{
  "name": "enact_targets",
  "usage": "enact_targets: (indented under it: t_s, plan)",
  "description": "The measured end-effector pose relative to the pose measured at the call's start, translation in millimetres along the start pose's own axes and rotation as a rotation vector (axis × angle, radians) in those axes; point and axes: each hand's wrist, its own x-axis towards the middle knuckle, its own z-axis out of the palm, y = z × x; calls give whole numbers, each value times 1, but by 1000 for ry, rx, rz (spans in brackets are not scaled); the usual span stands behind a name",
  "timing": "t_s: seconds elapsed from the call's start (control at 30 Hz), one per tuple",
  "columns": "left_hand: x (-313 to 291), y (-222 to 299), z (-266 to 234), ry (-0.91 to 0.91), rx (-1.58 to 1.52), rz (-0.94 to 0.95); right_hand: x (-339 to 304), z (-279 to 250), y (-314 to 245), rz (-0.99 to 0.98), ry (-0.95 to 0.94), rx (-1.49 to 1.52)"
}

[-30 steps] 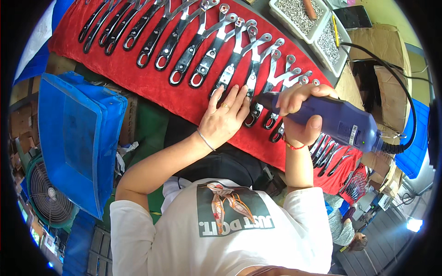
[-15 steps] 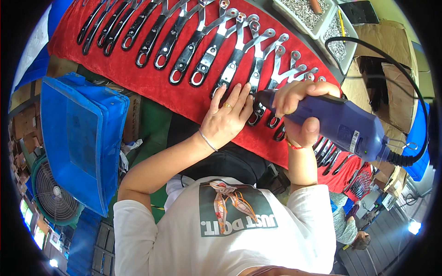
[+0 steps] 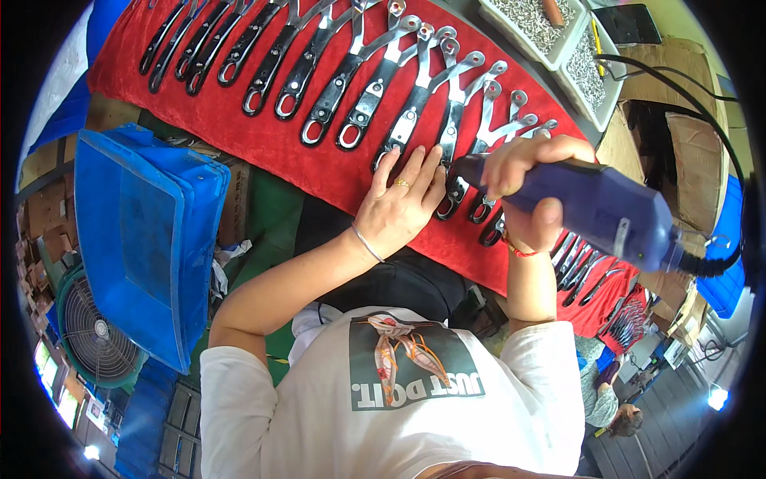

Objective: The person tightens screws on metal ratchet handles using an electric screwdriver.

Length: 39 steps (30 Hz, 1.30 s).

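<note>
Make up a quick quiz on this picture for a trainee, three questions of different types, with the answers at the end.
1. Which hand grips the purple-blue power tool?
2. True or false: the green-rimmed fan is on the person's right.
3. Fill the gap: the left hand rests on tools whose handles are silver and ____.

Key:
1. The right hand.
2. False; it is on the left.
3. Black.

There are two hands (image 3: 401,201), one purple power tool (image 3: 594,206), over a dozen black-handled tools (image 3: 331,97), two trays (image 3: 613,89) and one fan (image 3: 101,329).
</note>
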Motion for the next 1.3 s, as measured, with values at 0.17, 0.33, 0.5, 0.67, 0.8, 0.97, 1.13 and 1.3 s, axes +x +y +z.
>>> enact_targets:
  t_s: [0.17,0.33,0.5,0.67,0.8,0.97,1.13,1.3]
  plan:
    - [0,-1,1,23,3,22,0,6,-7,3,-264,-576]
    - [6,-1,-8,-14,9,59,-11,-6,7,8,-41,-208]
    - [22,9,-16,-24,-69,-105,-30,-13,-25,-209,287,28]
    - [51,20,-4,-106,97,-268,-78,-24,-57,-223,477,168]
    - [80,15,-19,-301,-237,-495,-120,-38,-70,-212,633,232]
    - [95,-13,-26,-420,-1462,-950,-159,-52,-72,-204,829,363]
    - [99,-38,-19,-635,-2346,-1053,-184,-55,-70,-113,993,449]
    - [112,-15,-36,-492,-1617,-706,-193,-54,-73,-90,1050,444]
